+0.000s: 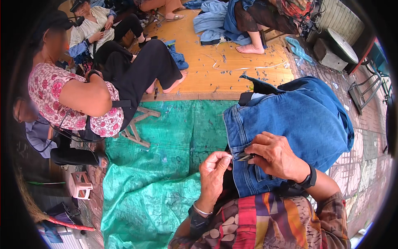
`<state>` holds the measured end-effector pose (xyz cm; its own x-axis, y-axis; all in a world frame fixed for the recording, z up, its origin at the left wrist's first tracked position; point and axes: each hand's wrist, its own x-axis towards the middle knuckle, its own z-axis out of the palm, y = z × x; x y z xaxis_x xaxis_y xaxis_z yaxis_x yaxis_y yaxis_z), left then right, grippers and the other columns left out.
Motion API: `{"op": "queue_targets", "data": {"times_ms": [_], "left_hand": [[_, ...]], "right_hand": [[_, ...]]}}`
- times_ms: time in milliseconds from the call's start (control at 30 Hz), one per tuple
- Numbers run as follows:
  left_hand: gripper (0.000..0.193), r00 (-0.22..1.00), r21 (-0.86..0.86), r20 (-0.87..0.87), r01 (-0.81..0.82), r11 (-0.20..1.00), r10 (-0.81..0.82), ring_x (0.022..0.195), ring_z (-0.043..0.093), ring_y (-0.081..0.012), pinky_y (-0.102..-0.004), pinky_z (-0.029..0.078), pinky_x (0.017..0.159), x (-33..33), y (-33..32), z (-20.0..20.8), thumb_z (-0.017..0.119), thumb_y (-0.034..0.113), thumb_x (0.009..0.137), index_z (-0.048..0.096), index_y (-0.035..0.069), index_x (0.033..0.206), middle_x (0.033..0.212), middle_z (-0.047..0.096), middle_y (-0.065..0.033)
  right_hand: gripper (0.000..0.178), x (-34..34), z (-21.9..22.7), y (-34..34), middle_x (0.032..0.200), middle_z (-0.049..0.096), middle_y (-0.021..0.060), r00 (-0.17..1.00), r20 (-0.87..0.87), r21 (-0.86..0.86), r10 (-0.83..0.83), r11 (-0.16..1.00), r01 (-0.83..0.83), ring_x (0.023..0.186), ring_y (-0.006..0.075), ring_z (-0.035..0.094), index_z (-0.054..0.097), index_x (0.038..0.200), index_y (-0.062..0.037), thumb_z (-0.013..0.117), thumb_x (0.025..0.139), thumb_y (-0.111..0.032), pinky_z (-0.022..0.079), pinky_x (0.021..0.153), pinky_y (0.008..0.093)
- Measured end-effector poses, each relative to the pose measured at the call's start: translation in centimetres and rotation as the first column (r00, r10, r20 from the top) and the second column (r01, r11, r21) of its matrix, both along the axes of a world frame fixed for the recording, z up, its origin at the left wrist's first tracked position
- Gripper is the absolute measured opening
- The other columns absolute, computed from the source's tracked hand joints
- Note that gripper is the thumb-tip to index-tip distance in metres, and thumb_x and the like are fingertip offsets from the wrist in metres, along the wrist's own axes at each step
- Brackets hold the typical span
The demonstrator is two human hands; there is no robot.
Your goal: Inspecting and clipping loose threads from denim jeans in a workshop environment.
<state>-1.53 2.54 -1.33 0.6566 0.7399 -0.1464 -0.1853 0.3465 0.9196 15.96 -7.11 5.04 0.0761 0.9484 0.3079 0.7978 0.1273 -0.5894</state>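
Note:
A pair of blue denim jeans (pixel 298 118) lies bunched across my lap, its waistband facing left. At the edge of that waistband, the thumb and fingers of my left hand (pixel 212 176) are pinched together. Whether a loose thread is also between those fingertips is too small to tell. My right hand (pixel 271 155) is closed around small dark thread snips (pixel 246 157), their pointed blades directed left at the waistband beside my left fingertips. The snips' handles are mostly hidden in my palm.
A green tarp (pixel 161 174) covers the ground ahead and left, bordering a yellow mat (pixel 190 79) strewn with scraps. A wooden folding stool (pixel 137 126) stands by a seated person (pixel 74 93). Other people sit farther off near denim garments (pixel 211 25). A pink plastic stool (pixel 80 185) is at left.

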Motion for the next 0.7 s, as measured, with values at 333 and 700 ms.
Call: {"op": "queue_targets", "data": {"times_ms": [333,700], "left_hand": [[0.011,0.998,0.159,-0.038,-0.036,0.987,0.043,0.070,0.052,-0.0058,-0.0209,0.044,0.064,-0.1,-1.0,0.5,0.063,0.011,0.089,0.062,0.000,0.091,0.081,0.060,0.0006],[0.010,0.988,0.327,-0.079,-0.098,0.940,0.130,0.069,0.052,-0.0052,-0.0203,0.043,0.062,-0.3,-1.2,-0.3,0.064,0.011,0.088,0.062,0.000,0.089,0.083,0.061,-0.0007]], "right_hand": [[0.022,-0.9,0.2,0.2,0.077,0.055,0.0059,0.998,0.055,0.022,-0.009,1.000,0.007,0.074,0.0264,0.055,0.062,0.083,-0.0057,0.071,0.063,-0.005,0.046,0.061,0.0388],[0.016,-1.5,-0.7,0.4,0.073,0.054,0.0058,0.990,0.138,0.064,-0.015,0.998,0.007,0.069,0.0257,0.054,0.059,0.076,-0.0068,0.070,0.064,-0.007,0.045,0.056,0.0378]]}}
